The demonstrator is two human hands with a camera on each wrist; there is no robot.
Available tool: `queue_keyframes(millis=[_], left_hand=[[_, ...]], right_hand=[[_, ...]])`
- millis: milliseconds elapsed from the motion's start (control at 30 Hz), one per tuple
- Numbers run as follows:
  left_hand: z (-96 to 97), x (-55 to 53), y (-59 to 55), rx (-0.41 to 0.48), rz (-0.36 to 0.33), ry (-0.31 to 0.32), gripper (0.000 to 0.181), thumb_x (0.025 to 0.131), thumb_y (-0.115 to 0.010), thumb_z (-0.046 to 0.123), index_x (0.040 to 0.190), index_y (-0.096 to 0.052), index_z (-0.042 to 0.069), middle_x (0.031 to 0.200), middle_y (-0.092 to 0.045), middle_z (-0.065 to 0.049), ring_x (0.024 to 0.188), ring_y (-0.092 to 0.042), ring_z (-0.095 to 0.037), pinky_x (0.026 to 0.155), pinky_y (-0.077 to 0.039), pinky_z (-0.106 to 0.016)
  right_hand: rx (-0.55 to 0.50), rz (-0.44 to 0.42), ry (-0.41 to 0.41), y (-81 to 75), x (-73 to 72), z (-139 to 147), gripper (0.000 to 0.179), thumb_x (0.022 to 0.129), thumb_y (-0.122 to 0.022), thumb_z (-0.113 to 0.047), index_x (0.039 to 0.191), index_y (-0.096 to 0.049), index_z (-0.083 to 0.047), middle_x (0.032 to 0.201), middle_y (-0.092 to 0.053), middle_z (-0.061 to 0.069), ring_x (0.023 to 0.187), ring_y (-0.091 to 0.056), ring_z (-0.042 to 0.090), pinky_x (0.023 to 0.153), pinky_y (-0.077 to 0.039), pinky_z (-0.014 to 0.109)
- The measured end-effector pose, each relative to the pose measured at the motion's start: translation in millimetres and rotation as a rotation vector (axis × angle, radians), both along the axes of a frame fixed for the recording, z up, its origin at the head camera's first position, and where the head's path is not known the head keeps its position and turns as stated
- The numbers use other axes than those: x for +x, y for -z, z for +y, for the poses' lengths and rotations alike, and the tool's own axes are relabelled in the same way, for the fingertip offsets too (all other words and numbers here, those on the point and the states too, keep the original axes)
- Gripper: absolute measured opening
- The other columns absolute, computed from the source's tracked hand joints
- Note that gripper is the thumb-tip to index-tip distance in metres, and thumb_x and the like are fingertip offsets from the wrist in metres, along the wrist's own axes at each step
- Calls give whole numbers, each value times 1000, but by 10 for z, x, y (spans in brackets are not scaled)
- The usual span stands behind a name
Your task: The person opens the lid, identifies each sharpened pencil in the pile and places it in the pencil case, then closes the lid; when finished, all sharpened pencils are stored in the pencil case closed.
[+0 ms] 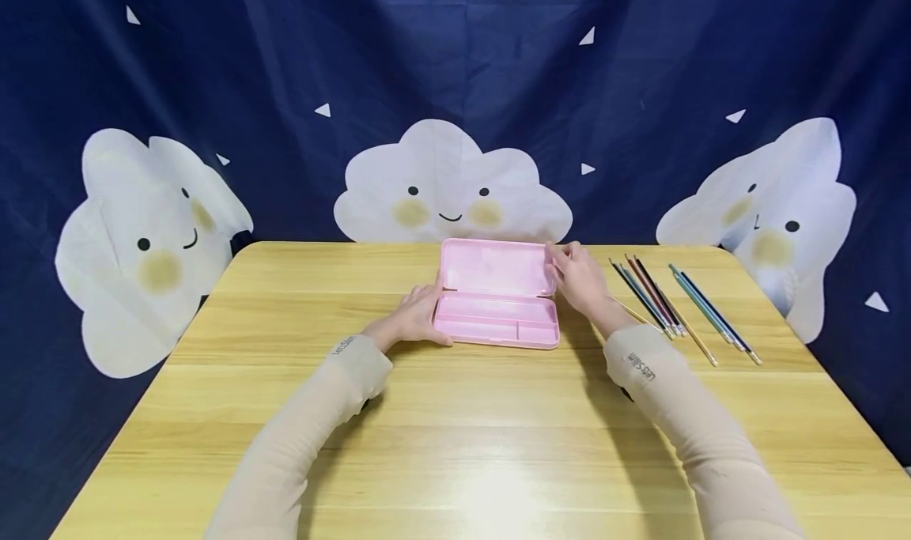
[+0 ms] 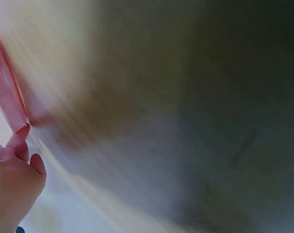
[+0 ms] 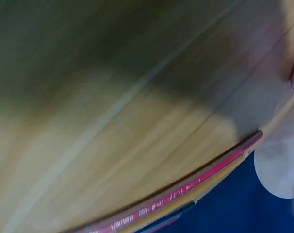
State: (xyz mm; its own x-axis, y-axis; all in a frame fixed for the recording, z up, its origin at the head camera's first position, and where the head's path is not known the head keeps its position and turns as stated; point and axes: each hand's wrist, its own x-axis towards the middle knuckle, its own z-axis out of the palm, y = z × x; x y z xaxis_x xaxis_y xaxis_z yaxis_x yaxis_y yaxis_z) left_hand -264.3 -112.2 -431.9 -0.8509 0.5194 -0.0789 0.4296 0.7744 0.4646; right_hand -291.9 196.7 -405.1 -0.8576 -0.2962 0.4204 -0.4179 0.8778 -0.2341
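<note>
A pink pencil case (image 1: 475, 330) lies unfolded on the table, its lid (image 1: 498, 267) tipped back on the far side. Inside the base, low dividers form a long compartment and smaller ones in front; no pencils show in it. My left hand (image 1: 416, 315) holds the case's left side, thumb by the front corner and fingers towards the hinge. The left wrist view shows fingers of that hand (image 2: 16, 184) against the case's edge (image 2: 10, 94). At the lid's right edge, my right hand (image 1: 580, 277) pinches the rim; the right wrist view catches only a sliver of it.
Right of the case lie several loose pencils in two groups, one with dark red and teal pencils (image 1: 648, 295), the other blue and green (image 1: 712, 311). A pink pencil (image 3: 186, 187) shows close up in the right wrist view. A dark blue cloud-print curtain (image 1: 455, 66) hangs behind the table.
</note>
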Motion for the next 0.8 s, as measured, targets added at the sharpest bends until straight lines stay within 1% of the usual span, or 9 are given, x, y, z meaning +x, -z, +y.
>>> queue_keyframes(millis=[100, 167, 200, 267, 333, 433, 533, 700, 800], left_hand=[[14, -2, 5, -43, 8, 1, 122, 63, -78, 47, 145, -1, -1, 139, -33, -19, 120, -31, -30, 98, -29, -44], [21, -2, -1, -65, 9, -3, 119, 63, -77, 48, 145, -7, -2, 138, -33, -19, 120, -31, -30, 97, -29, -43], [24, -1, -4, -66, 13, -6, 118, 63, -77, 48, 144, -9, -3, 137, -34, -19, 119, -32, -31, 96, -30, -43], [27, -1, -14, -70, 13, -14, 116, 63, -77, 48, 144, -12, -4, 135, -35, -19, 118, -32, -31, 94, -31, -42], [27, -4, -30, -68, 12, -21, 115, 63, -77, 48, 144, -14, -4, 135, -35, -19, 117, -33, -31, 93, -31, -42], [20, -12, -52, -64, 10, -36, 114, 63, -77, 48, 144, -14, -2, 135, -35, -19, 116, -33, -31, 94, -31, -43], [8, -13, -54, -68, 23, -48, 113, 63, -76, 50, 144, -16, -1, 135, -35, -18, 116, -33, -31, 94, -31, -44], [12, -5, -36, -61, 26, -32, 112, 64, -75, 52, 144, -18, 0, 136, -34, -16, 117, -33, -31, 92, -30, -43], [13, -11, -27, -23, 12, -23, 109, 66, -74, 51, 145, -18, 2, 137, -32, -16, 119, -31, -31, 93, -29, -44]], right_hand=[[76, -242, 18, 36, 5, 13, 48, 94, -49, -23, 135, -37, -1, 113, -48, 28, 105, -45, 44, 85, -38, 56], [98, -362, 5, 56, 23, 22, 50, 95, -46, -26, 137, -34, -1, 118, -46, 29, 111, -42, 46, 87, -36, 60], [108, -400, -11, 64, 34, 27, 50, 96, -45, -26, 136, -34, 0, 117, -47, 29, 111, -41, 46, 87, -35, 61], [135, -431, -44, 77, 58, 35, 45, 96, -45, -27, 131, -41, 0, 114, -49, 28, 108, -43, 46, 86, -36, 60], [166, -449, -73, 73, 94, 45, 45, 95, -45, -28, 130, -42, 0, 110, -49, 26, 105, -44, 44, 86, -37, 57], [193, -495, -107, 51, 164, 54, 51, 95, -45, -30, 135, -39, 1, 110, -48, 26, 104, -43, 41, 86, -37, 55], [201, -543, -129, 36, 251, 63, 58, 95, -46, -30, 141, -29, 2, 111, -46, 27, 104, -42, 39, 84, -37, 56], [225, -534, -147, 45, 382, 77, 58, 94, -48, -28, 140, -30, 2, 102, -47, 24, 94, -44, 36, 78, -39, 54], [217, -531, -144, 45, 426, 79, 57, 95, -48, -27, 140, -30, 2, 106, -46, 27, 99, -44, 40, 82, -38, 58]])
